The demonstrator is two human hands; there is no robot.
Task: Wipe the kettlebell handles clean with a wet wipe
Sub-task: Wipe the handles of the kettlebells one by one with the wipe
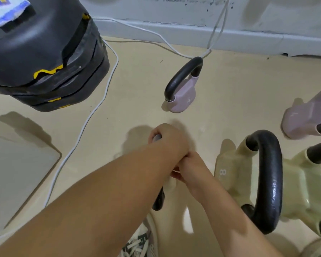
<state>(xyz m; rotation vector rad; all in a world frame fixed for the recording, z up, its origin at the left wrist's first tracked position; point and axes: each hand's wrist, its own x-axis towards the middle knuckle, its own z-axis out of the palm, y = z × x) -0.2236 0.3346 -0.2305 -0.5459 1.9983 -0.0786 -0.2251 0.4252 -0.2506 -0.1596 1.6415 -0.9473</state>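
Observation:
My left hand (168, 140) reaches across from the lower left and is closed around a pale greyish part of a kettlebell that my arms mostly hide. Only a piece of that kettlebell's black handle (158, 200) shows below my left wrist. My right hand (192, 168) is pressed against the left wrist, fingers pinched on a white wet wipe (171, 182) lying against the handle's top. A lilac kettlebell marked 4 (183, 94) stands apart on the floor beyond my hands. A cream kettlebell marked 8 (230, 169) with a black handle (271, 182) stands just to the right.
A second lilac kettlebell (304, 117) and another cream one (315, 175) crowd the right edge. A big black and yellow weight (44, 52) fills the upper left. A white cable (93, 112) runs over the beige floor. A grey board (17, 173) lies left; my shoe (137, 245) shows below.

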